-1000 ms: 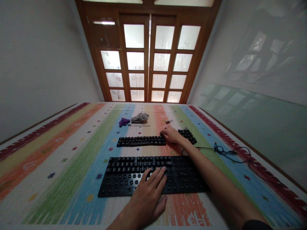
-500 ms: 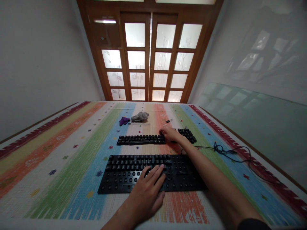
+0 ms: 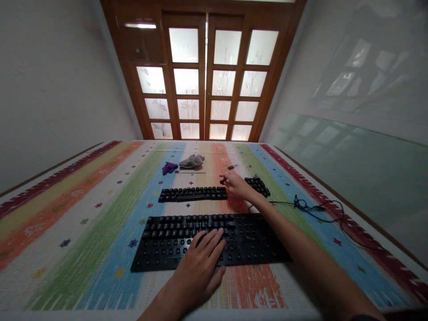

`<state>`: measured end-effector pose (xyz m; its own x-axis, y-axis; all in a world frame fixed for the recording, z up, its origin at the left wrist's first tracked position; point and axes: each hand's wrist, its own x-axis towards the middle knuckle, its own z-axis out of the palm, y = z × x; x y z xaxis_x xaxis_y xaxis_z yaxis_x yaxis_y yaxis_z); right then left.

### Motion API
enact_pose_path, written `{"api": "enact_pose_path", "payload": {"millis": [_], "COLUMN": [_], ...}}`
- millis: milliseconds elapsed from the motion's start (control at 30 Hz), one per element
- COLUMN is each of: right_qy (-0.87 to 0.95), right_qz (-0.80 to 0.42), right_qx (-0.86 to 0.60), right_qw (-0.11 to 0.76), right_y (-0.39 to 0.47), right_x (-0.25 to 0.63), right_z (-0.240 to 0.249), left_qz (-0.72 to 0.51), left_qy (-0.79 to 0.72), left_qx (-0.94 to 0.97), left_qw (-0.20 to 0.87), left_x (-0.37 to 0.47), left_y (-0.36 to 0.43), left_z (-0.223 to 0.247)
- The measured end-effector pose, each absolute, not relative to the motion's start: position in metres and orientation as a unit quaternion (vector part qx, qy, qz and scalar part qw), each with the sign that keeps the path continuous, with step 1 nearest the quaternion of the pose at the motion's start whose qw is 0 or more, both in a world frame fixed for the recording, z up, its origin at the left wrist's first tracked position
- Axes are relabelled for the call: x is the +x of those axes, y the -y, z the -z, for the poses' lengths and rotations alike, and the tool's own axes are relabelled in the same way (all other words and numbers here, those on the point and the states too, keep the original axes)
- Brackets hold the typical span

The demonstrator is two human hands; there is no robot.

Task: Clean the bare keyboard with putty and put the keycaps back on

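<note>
A black keyboard (image 3: 247, 243) lies across the near part of the table, with keycaps on its upper rows and bare key posts on its lower rows. My left hand (image 3: 205, 256) rests on its middle with the fingers stretched out. Beyond it, loose black keycaps (image 3: 194, 194) stand in two rows. My right hand (image 3: 236, 185) is at the right end of those rows, its fingers pinched on a small black keycap (image 3: 222, 182). More loose keycaps (image 3: 258, 186) lie to the right of that hand.
A striped cloth (image 3: 110, 232) covers the table. Farther back lie a purple cloth (image 3: 170, 168), a grey cloth (image 3: 192, 162) and a small black tool (image 3: 231, 167). A black cable (image 3: 307, 206) trails over the right side.
My right hand has lifted slightly off the loose rows, and a small black keycap now shows at its fingertips. My left hand stays on the keyboard. The whole view has shifted slightly.
</note>
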<state>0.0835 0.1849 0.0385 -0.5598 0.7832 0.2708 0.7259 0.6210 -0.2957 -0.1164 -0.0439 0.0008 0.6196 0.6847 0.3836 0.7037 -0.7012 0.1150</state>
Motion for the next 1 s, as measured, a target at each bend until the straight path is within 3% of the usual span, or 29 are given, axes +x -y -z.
{"api": "enact_pose_path", "payload": {"millis": [167,333,1000], "right_qy": [0.884,0.884,0.926], "right_qz": [-0.183,-0.229,-0.03], "right_qx": [-0.321,-0.319,-0.301], "right_qw": [0.288,0.253,0.225], "right_y": [-0.114,-0.045,-0.02], "right_x": [0.098,0.113,0.115], "right_z": [-0.05,-0.049,-0.019], "left_qz": [0.197,0.19,0.17], "left_qy": [0.383,0.384,0.387], "left_qx": [-0.901,-0.901,-0.905], "left_qw": [0.045,0.063,0.049], "left_x": [-0.116,-0.115,-0.113], "left_y": [0.045,0.046,0.046], "left_z": [0.002,0.003,-0.003]}}
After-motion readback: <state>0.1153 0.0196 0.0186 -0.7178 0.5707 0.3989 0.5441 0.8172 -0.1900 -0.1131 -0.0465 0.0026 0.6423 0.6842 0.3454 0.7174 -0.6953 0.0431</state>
